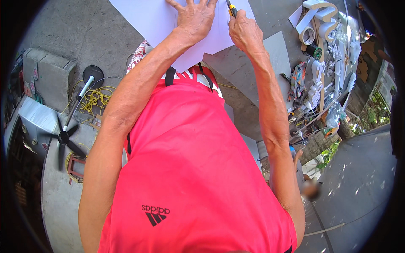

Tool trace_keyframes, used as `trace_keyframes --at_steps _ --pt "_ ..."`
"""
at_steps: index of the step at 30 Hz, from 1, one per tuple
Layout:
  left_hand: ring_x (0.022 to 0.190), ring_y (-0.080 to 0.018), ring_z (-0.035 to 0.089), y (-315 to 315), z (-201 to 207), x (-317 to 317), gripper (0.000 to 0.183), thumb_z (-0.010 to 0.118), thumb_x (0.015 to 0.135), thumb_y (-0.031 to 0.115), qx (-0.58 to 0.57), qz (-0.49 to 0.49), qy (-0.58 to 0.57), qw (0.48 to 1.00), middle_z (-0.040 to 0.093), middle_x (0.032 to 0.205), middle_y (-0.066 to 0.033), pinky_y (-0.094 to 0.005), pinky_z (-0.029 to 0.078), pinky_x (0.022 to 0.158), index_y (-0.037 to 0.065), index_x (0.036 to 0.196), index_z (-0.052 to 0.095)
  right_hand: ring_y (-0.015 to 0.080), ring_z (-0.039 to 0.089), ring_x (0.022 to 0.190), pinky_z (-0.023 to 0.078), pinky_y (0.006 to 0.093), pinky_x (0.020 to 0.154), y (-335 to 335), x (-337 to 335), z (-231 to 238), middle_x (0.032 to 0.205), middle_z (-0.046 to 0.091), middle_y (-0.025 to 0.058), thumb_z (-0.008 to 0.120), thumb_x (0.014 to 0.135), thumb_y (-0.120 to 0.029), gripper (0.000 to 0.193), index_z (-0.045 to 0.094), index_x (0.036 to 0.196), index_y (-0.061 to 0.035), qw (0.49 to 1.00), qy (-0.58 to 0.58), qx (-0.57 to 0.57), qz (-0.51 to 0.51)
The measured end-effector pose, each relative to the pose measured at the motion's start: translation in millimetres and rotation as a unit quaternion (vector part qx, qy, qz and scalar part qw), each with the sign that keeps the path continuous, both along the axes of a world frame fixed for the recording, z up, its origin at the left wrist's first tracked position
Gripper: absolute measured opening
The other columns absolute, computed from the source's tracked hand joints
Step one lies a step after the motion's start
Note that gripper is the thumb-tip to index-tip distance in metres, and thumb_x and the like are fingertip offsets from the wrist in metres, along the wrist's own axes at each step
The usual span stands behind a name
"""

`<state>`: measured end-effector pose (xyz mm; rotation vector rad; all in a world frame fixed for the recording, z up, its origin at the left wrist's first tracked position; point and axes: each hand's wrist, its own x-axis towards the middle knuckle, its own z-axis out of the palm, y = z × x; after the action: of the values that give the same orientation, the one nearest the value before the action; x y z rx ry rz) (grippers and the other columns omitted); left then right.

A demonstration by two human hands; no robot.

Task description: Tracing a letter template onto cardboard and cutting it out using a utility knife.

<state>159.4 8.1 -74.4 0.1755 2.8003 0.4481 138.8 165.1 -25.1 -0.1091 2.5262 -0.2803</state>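
White sheets lie in front of me at the top of the head view, with faint lines on them. My left hand rests flat on the sheet with its fingers spread, the fingertips cut off by the picture's upper edge. In my right hand is a yellow and black utility knife, its tip pointing away from me over the sheet's right part. The fingers close round its handle. Whether the blade touches the sheet I cannot tell.
Right of the sheets is a grey board. Beyond it, a cluttered surface holds a tape roll, a dark spool and curved white strips. A black-bladed fan and yellow cord stand left. Another person is at lower right.
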Motion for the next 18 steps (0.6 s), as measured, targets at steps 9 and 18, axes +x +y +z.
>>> trace_keyframes --at_steps 9,18 --pt "0.15 -0.0576 0.008 0.1 -5.7 2.2 0.067 0.057 0.089 0.014 -0.001 0.002 0.035 0.999 0.018 0.17 -0.0097 -0.0927 0.008 0.096 0.014 0.155 0.041 0.0505 0.07 0.085 0.054 0.0587 0.076 0.5 7.5 0.5 0.089 0.07 0.0327 0.046 0.1 -0.025 0.03 0.056 0.104 0.0034 1.0 -0.006 0.011 -0.002" --pt "0.15 -0.0577 0.008 0.6 -6.1 1.9 0.067 0.057 0.089 0.013 0.006 0.004 0.026 1.0 0.019 0.17 -0.0098 -0.0926 0.008 0.097 0.014 0.155 0.041 0.0506 0.07 0.083 0.054 0.0587 0.076 2.5 16.7 2.5 0.087 0.069 0.0336 0.047 0.1 -0.025 0.029 0.054 0.104 0.0033 1.0 -0.015 0.014 -0.002"
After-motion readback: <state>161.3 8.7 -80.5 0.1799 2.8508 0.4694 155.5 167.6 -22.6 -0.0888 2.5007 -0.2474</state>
